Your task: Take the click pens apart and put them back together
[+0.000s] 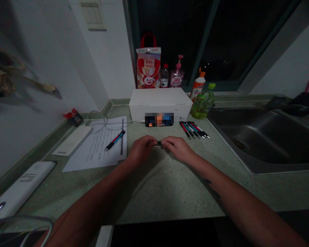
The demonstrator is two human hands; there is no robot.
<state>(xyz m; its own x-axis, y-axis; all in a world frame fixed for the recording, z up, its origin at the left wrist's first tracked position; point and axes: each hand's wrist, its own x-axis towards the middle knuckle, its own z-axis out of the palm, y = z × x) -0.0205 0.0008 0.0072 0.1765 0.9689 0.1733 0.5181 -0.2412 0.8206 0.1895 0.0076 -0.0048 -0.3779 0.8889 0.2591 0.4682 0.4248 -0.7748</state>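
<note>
One small dark object (159, 142) is gripped between both hands (142, 148) (179, 147).

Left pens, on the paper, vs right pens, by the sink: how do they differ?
Count: the left pens look like a pair; the right pens are a larger group.
Support: left pens lie on the paper, right pens on the counter.
Slant: in view, left pens run down-left, right pens down-right.
Shared: both groups show red, blue and black.
</note>
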